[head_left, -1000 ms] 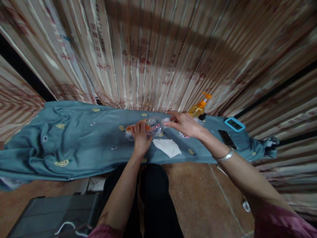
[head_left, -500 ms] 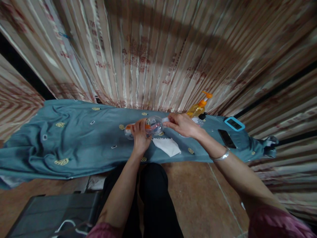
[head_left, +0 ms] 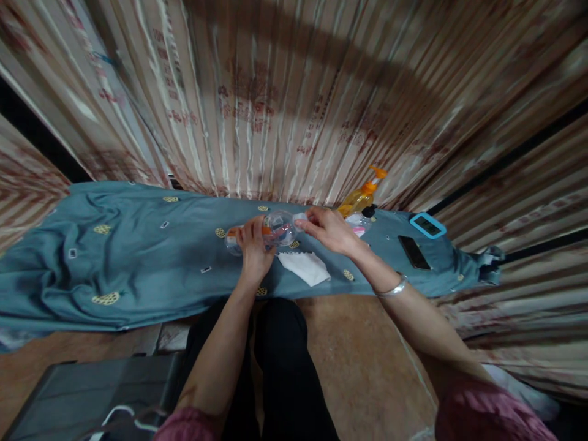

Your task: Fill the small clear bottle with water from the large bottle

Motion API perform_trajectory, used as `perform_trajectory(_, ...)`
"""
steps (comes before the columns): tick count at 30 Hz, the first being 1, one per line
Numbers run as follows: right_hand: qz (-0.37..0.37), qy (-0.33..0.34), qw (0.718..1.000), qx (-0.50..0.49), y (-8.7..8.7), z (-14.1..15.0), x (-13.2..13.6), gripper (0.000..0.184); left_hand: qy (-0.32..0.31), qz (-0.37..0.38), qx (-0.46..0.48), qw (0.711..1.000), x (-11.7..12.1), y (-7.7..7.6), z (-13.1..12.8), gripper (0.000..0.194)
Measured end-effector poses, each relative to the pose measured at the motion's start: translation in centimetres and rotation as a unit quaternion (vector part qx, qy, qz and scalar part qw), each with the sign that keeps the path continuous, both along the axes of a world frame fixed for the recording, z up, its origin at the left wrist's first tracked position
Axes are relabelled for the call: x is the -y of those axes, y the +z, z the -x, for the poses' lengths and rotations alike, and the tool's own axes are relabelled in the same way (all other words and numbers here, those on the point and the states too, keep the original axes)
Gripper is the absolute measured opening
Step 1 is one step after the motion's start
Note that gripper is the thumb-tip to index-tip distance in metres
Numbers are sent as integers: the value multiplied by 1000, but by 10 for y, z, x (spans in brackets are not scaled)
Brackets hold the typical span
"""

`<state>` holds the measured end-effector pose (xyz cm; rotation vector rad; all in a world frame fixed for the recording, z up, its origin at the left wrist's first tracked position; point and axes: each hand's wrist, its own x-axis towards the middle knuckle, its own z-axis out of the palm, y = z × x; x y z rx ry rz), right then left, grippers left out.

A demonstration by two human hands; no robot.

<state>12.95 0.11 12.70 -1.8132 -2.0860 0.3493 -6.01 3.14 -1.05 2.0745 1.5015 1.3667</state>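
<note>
A clear plastic bottle (head_left: 281, 225) with an orange band on its label is held on its side above the cloth-covered table. My left hand (head_left: 253, 245) wraps around its body near the left end. At the bottle's right end, the thumb and fingers of my right hand (head_left: 333, 229) pinch the white cap (head_left: 300, 218). The cap sits at the bottle's neck; whether it is tight or loose I cannot tell. Just below the bottle, a folded white cloth (head_left: 305, 268) lies on the table.
Behind my right hand stand an orange pump bottle (head_left: 356, 201) and a small clear bottle with a black top (head_left: 361, 222). Farther right lie a dark phone (head_left: 414, 252) and a blue-framed digital timer (head_left: 427, 225). A pleated curtain (head_left: 275, 104) hangs behind the table.
The whole view has shifted slightly. My hands keep their hold on the bottle and cap, and more of the small black-topped bottle shows past my right hand.
</note>
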Motion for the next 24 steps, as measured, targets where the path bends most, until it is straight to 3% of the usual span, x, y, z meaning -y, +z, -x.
perform_trajectory(3, -2, -41, 998, -40, -40, -3, 11, 37, 4, -6, 15, 1000, 0, 0, -1, 72)
perform_trajectory(9, -17, -133, 989, -68, -148, 15, 62, 44, -1, -3, 52, 999, -2, 5, -1, 73)
perform_trajectory(12, -24, -150, 982, -112, -168, 13, 65, 41, -20, 29, 92, 995, -1, 6, -2, 80)
perform_trajectory(15, -21, -152, 972, -177, -154, -1, 42, 40, -55, 87, 146, 984, 2, 6, -5, 89)
perform_trajectory(19, -38, -143, 955, -258, -105, -10, -9, 41, -95, 145, 186, 967, 6, 8, -11, 88)
perform_trajectory(22, -55, -101, 951, -288, -68, 2, -39, 41, -116, 151, 195, 962, 8, 8, -16, 79)
perform_trajectory(24, -62, -79, 952, -289, -55, 19, -42, 41, -119, 142, 217, 958, 8, 8, -18, 77)
